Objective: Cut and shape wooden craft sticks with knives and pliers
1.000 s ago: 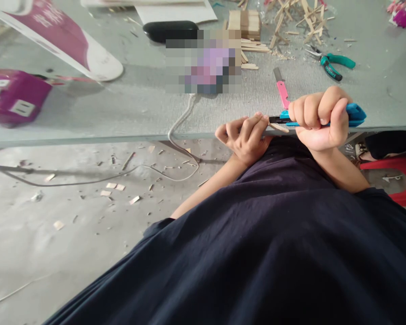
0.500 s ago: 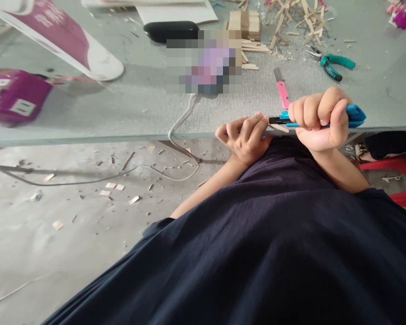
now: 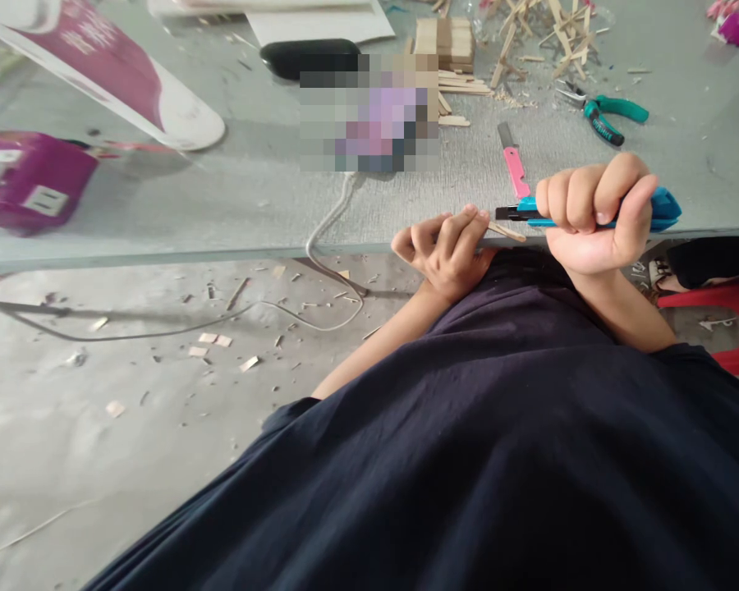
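Observation:
My right hand [image 3: 597, 209] is wrapped round a blue utility knife [image 3: 665, 210], whose dark blade end points left. My left hand [image 3: 447, 250] rests at the table's front edge with its fingers pressed on a thin wooden stick [image 3: 507, 232]. The stick's free end sticks out to the right, just below the blade end, with a small gap between blade and left fingertips. Just behind the knife lies a pink folding knife [image 3: 515, 168] on the table.
Green-handled pliers [image 3: 609, 115] lie behind my right hand. Further back are wooden sticks [image 3: 461, 82], a stick bundle [image 3: 444, 43] and a black case [image 3: 311, 57]. A purple box [image 3: 30, 180] sits left. A cable [image 3: 329, 217] hangs over the edge; a red stool [image 3: 730, 320] stands right.
My right hand has moved slightly right with the blue knife, drawing its blade end away from my left fingertips. My left hand has stayed in place.

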A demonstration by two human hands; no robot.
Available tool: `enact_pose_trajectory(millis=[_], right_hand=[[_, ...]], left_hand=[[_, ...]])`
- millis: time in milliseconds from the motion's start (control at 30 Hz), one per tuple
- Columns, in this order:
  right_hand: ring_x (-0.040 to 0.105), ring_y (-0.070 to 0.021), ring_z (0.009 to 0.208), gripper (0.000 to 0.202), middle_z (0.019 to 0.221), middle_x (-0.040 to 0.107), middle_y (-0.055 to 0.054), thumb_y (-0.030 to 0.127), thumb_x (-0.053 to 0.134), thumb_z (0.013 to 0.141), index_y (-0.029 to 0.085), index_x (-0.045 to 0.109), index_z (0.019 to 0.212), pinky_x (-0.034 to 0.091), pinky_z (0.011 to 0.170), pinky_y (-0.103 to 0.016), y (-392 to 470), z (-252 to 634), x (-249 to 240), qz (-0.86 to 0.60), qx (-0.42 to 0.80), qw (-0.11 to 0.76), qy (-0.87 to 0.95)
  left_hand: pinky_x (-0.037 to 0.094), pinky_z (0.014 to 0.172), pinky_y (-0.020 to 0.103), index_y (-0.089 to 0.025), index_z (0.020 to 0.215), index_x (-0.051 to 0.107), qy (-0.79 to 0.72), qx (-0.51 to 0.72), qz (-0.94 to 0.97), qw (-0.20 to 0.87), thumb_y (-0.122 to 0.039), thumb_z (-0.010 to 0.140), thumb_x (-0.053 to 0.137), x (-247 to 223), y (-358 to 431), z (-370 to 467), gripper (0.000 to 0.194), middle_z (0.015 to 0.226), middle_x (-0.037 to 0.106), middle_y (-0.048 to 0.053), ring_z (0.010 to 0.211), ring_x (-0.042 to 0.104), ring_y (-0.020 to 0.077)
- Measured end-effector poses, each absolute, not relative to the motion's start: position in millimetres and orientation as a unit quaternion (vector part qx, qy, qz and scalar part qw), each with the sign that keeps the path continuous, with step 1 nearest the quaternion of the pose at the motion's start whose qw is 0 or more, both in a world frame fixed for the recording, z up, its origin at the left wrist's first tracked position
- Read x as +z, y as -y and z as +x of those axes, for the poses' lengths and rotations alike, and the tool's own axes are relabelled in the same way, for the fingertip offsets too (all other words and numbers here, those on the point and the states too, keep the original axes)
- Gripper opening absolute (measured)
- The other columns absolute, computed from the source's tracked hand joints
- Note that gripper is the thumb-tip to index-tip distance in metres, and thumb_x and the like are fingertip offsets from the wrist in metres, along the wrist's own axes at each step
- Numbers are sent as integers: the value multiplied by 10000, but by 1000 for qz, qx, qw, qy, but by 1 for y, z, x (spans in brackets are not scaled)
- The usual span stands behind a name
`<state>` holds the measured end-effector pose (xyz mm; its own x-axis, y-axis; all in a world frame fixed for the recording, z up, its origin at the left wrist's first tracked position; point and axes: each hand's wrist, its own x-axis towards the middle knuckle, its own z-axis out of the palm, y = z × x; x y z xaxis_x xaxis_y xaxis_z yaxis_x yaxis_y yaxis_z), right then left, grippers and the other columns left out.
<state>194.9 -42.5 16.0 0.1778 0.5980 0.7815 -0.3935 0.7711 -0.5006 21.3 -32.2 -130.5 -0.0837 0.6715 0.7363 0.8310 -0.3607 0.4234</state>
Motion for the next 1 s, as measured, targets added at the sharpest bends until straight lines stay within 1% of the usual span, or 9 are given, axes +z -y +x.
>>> enact_pose_trajectory(millis=[200,300,400,467,533,633,733,833,1000], right_hand=[[126,-144,438,746,511,123,94,674,750,1083,275,214,752,270,498,-358,50,207,40,-127,333,758,546],[217,-152,475,764,548,235,73,802,692,1098,272,273,741,320,541,-374,48,224,59,-171,327,699,612],[316,-146,475,650,560,316,54,602,592,1210,257,340,720,262,554,-371,33,248,83,-93,209,638,735],[505,-163,551,557,625,453,47,568,660,1185,279,475,746,350,565,-375,16,266,97,-44,87,461,882],[439,-159,567,601,634,469,39,613,700,1163,266,484,722,312,536,-379,-1,283,105,-21,8,343,939],[310,-121,538,676,590,377,49,614,742,1154,230,473,668,237,530,-371,-21,306,100,-33,87,323,942],[360,-132,562,604,614,424,44,450,719,1190,229,484,679,277,541,-377,-35,324,86,6,61,276,959],[424,-164,609,552,637,469,22,303,682,1188,242,504,670,346,567,-375,-45,336,75,56,-52,244,967],[384,-171,642,520,665,421,28,221,673,1166,243,498,677,337,610,-360,-41,351,74,-14,-50,277,959]], left_hand=[[311,1226,752,-419,1220,886,583,-450,-676,5,-997,877,687,-127,40,20,701,1366,917,126,1301,701,488],[318,1198,775,-425,1253,883,592,-423,-686,-9,-906,932,698,-116,55,9,607,1365,912,143,1289,693,493],[388,1125,742,-456,1308,881,560,-383,-734,26,-761,976,741,-95,73,-14,472,1341,927,110,1191,707,452],[435,1043,736,-438,1399,861,538,-357,-762,39,-612,978,764,-82,81,-32,466,1309,927,127,1162,680,457],[451,943,763,-471,1507,787,510,-337,-790,46,-501,890,834,-73,85,-46,620,1303,914,166,1148,600,513],[458,949,618,-515,1526,808,456,-370,-801,119,-529,981,837,-71,84,-52,546,1147,917,103,1083,733,406],[416,853,518,-540,1454,837,437,-401,-779,202,-364,1009,850,-70,80,-45,479,962,909,36,901,797,316],[387,734,455,-436,1370,897,411,-398,-784,242,-207,980,896,-59,79,-36,453,935,920,31,813,825,259],[499,744,332,-312,1199,930,400,-320,-802,306,-132,953,981,-36,84,-34,309,901,902,-20,819,859,163]])
